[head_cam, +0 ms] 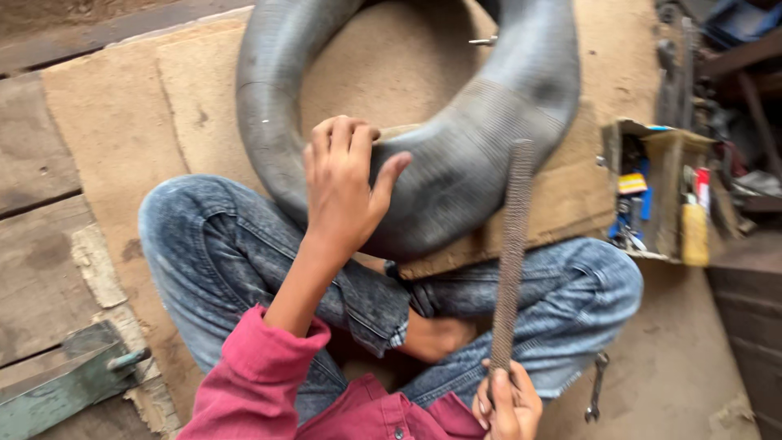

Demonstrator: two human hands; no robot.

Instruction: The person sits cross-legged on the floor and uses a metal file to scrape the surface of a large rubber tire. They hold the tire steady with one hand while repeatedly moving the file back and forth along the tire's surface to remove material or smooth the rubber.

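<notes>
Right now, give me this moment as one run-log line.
left hand: pressing on inner tube | right hand: gripping rasp, upright, off tube | spanner: floor by right knee

A flat brown cardboard sheet covers the worn wooden plank floor, with a small steel wrench just right of the right hand.

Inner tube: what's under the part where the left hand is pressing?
Under the black inner tube by the left hand a thin wooden board shows, resting on the jeans-clad legs. How far the board runs beneath the tube is covered.
</notes>
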